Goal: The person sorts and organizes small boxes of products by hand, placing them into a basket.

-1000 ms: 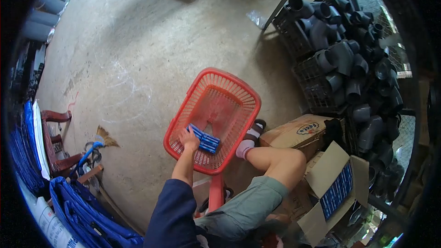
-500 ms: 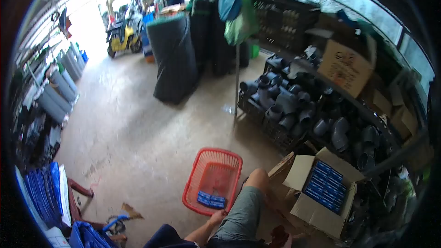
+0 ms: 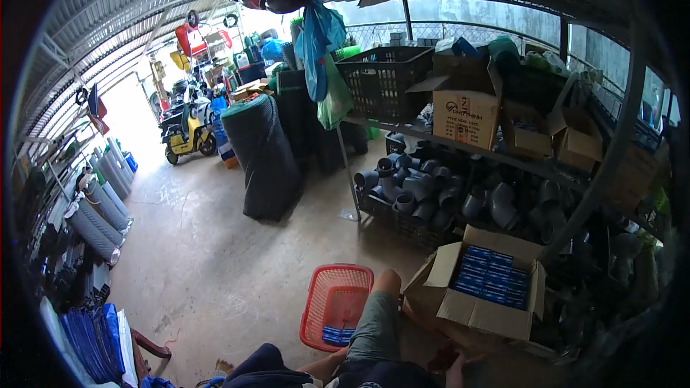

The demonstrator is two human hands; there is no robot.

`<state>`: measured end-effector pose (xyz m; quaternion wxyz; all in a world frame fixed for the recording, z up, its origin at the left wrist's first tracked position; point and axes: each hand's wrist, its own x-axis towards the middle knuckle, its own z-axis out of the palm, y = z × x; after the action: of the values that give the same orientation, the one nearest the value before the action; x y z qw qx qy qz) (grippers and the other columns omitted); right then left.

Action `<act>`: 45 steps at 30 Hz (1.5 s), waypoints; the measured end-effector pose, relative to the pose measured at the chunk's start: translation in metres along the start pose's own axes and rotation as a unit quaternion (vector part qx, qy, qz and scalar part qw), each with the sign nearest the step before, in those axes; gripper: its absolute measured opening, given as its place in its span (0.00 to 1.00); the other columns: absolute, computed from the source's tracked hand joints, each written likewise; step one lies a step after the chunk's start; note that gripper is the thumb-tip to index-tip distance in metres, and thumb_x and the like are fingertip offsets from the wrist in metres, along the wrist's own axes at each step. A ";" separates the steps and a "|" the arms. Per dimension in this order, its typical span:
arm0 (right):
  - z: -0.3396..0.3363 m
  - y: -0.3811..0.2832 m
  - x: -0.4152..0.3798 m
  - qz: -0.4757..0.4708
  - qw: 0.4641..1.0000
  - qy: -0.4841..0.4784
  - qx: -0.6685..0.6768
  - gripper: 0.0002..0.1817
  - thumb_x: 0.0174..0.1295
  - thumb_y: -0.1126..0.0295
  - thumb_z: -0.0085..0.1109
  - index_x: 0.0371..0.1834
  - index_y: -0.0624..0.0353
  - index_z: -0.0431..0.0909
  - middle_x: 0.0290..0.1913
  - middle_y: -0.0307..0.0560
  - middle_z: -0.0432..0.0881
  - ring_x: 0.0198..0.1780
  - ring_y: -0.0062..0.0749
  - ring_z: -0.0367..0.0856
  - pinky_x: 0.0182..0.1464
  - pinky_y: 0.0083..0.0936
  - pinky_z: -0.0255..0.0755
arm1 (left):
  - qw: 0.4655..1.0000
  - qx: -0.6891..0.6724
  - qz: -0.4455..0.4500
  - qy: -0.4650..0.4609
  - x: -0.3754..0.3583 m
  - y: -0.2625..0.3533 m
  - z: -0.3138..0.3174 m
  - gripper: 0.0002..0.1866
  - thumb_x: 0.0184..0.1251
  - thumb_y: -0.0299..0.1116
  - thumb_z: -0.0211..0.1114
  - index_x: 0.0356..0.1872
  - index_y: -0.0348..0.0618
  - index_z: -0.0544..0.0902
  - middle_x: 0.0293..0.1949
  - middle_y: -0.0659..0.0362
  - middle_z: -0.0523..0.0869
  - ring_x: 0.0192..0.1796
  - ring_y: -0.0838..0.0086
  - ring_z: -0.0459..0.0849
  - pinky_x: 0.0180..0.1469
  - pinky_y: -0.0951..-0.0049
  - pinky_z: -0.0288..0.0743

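Both hands out of view below the bottom edge, only a bare forearm [image 3: 323, 366] and dark blue sleeve [image 3: 262, 370] showing; small blue boxes [image 3: 336, 335] in the red plastic basket [image 3: 323, 294] partly hidden behind the knee. Print on the blue packs [image 3: 492, 275] in the open cardboard box [image 3: 474, 312] too small to read.

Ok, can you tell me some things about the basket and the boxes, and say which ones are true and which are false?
1. The red basket sits on the floor. True.
2. The red basket has nothing inside. False: small blue boxes lie in it.
3. The open cardboard box holds blue packs. True.
4. The grey pipe fittings hang from the roof. False: they are piled on a low rack.
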<state>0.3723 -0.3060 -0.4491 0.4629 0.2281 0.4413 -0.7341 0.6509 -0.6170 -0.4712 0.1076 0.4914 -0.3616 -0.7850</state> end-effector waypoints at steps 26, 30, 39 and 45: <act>0.001 -0.026 0.004 -0.006 0.999 0.037 0.013 0.25 0.70 0.50 0.47 0.63 0.53 0.67 0.52 0.51 0.82 0.48 0.49 0.82 0.52 0.50 0.72 | 0.998 -0.050 -0.037 0.013 0.008 0.029 0.017 0.15 0.67 0.36 0.58 0.50 0.41 0.84 0.41 0.53 0.89 0.40 0.65 0.87 0.44 0.62 0.80; -0.002 -0.024 0.002 -0.006 0.999 0.042 0.022 0.24 0.69 0.51 0.47 0.62 0.53 0.68 0.51 0.51 0.82 0.48 0.49 0.82 0.51 0.50 0.73 | 0.998 -0.049 -0.040 0.015 0.008 0.029 0.013 0.15 0.67 0.36 0.58 0.50 0.41 0.84 0.41 0.53 0.89 0.40 0.65 0.87 0.44 0.62 0.80; -0.006 -0.022 0.006 -0.010 0.998 0.043 0.035 0.24 0.69 0.51 0.47 0.61 0.54 0.70 0.51 0.50 0.83 0.46 0.49 0.82 0.49 0.48 0.74 | 0.998 -0.051 -0.041 0.019 0.011 0.031 0.004 0.15 0.67 0.35 0.58 0.50 0.41 0.84 0.42 0.53 0.89 0.41 0.65 0.87 0.44 0.63 0.80; -0.017 -0.015 0.003 -0.012 0.998 0.044 0.041 0.23 0.69 0.52 0.47 0.60 0.55 0.71 0.51 0.50 0.83 0.46 0.48 0.83 0.48 0.48 0.75 | 0.997 -0.049 -0.048 0.021 0.012 0.028 0.001 0.15 0.67 0.35 0.58 0.50 0.41 0.84 0.42 0.54 0.89 0.41 0.66 0.87 0.44 0.63 0.80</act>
<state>0.3561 -0.2902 -0.4531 0.4247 0.2736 0.4333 -0.7463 0.6387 -0.6432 -0.4604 0.1018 0.5189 -0.2961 -0.7954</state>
